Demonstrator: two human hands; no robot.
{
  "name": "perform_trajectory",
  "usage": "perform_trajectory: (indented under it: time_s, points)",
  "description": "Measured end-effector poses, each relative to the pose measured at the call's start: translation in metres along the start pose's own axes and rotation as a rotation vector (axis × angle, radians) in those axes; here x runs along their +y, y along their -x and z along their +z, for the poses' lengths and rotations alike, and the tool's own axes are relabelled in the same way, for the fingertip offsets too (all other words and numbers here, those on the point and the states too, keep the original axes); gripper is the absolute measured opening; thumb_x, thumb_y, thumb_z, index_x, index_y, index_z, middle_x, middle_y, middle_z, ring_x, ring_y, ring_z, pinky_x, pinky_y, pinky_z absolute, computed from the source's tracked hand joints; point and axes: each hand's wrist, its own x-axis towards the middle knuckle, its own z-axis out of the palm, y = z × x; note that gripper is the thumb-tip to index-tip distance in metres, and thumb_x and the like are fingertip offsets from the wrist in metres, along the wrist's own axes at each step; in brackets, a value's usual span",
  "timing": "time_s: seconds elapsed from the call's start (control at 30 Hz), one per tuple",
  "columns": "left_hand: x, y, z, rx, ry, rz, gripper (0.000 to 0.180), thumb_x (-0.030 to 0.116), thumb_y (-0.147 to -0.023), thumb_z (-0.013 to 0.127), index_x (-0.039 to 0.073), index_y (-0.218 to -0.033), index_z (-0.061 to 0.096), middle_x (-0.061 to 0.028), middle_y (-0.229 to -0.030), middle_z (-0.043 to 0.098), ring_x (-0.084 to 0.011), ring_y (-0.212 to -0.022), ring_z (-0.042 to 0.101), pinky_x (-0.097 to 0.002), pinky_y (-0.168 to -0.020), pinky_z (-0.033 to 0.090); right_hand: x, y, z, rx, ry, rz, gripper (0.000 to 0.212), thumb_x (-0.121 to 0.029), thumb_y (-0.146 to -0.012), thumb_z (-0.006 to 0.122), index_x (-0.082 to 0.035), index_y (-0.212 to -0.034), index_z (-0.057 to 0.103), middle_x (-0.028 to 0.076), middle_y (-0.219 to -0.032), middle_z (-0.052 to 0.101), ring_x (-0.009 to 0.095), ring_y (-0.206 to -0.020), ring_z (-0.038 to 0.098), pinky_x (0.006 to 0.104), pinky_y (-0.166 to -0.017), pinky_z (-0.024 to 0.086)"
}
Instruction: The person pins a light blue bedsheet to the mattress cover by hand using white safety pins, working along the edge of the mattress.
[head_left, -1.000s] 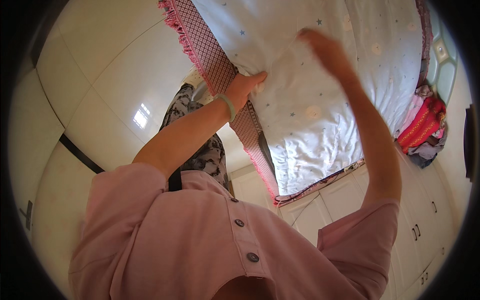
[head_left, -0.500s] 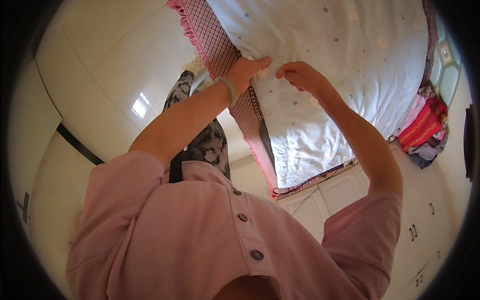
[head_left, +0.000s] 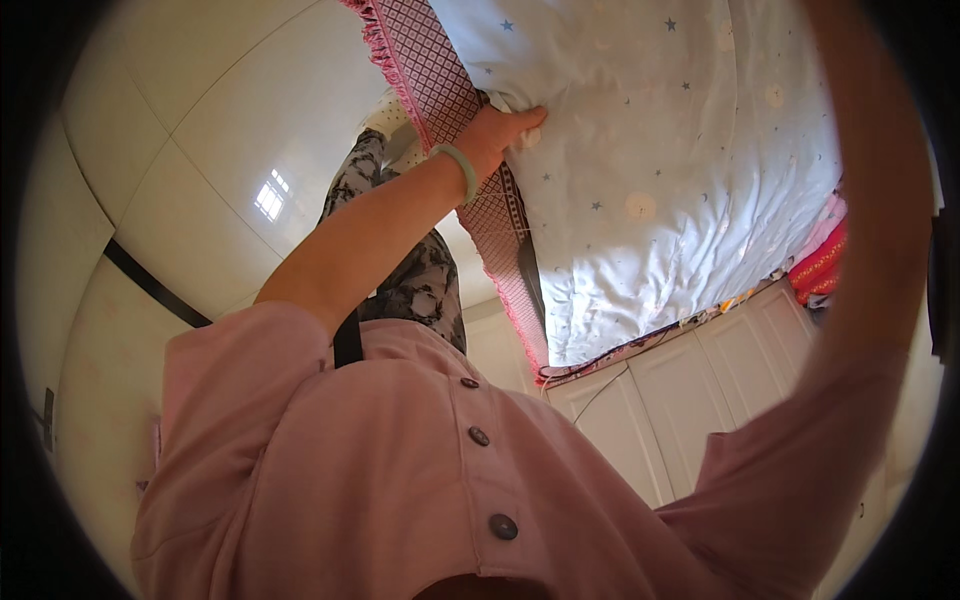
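My left hand [head_left: 507,133] is closed on the edge of a pale quilt [head_left: 690,140] printed with small stars and moons. Its thumb lies on top of the cloth, while the fingers are hidden beneath the edge. A pale green bangle [head_left: 462,172] circles that wrist. My right arm [head_left: 875,190] is raised along the right side of the view, and its hand is beyond the top edge. Beneath the quilt, a pink and dark patterned cover with a fringe [head_left: 440,85] sticks out along the left side.
White cabinet doors [head_left: 690,385] stand below the quilt's near edge. A red cloth [head_left: 822,262] lies by the quilt's right corner, partly behind my arm. Glossy pale floor tiles [head_left: 200,110] spread to the left. My legs in patterned trousers [head_left: 415,290] are beside the fringed cover.
My right hand has moved up and right, away from the quilt near my left hand, and out of view. The left hand keeps its grip on the quilt edge.
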Motion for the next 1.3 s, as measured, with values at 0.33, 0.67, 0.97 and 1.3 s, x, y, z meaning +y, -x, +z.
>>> perform_trajectory:
  time_s: [0.33,0.67,0.97,1.3]
  points:
    - [0.004,0.006,-0.002,0.021,-0.017,0.046,0.057,0.022,-0.079,0.077,-0.001,-0.126,0.053,-0.0108,-0.121,0.06,-0.0234,-0.112,0.057,-0.0385,-0.097,0.043,0.191,0.088,-0.112,-0.508,1.112,0.489,0.047,-0.028,-0.089,0.06,-0.005,-0.129,0.05,0.016,-0.122,0.057,0.031,-0.116,0.054,0.041,-0.095,0.045]
    - [0.014,0.016,0.0,-0.056,0.002,0.058,0.06,0.014,-0.082,0.074,0.002,-0.133,0.046,-0.0101,-0.129,0.055,-0.0247,-0.119,0.052,-0.038,-0.103,0.041,-0.059,0.142,0.129,-0.523,-0.007,-0.054,0.018,0.0,-0.081,0.052,-0.006,-0.097,0.057,0.007,-0.114,0.058,0.029,-0.092,0.06,0.0388,-0.072,0.05]
    - [0.007,0.005,-0.011,-0.045,-0.037,0.071,0.054,0.014,-0.081,0.075,0.001,-0.128,0.052,-0.0107,-0.124,0.059,-0.0231,-0.112,0.056,-0.036,-0.097,0.045,-0.066,0.167,0.149,-0.743,-0.722,0.817,0.008,-0.01,-0.087,0.053,-0.006,-0.089,0.06,-0.001,-0.059,0.039,0.011,-0.056,0.044,0.0264,-0.054,0.037]
    - [0.0,-0.011,-0.018,0.047,-0.051,0.115,0.053,0.019,-0.078,0.077,-0.001,-0.122,0.056,-0.0107,-0.116,0.063,-0.0234,-0.104,0.06,-0.0362,-0.092,0.046,-0.085,0.055,0.118,0.171,-0.675,-0.036,0.019,-0.016,-0.086,0.055,-0.002,-0.097,0.064,0.002,-0.075,0.054,0.017,-0.067,0.05,0.032,-0.063,0.042]
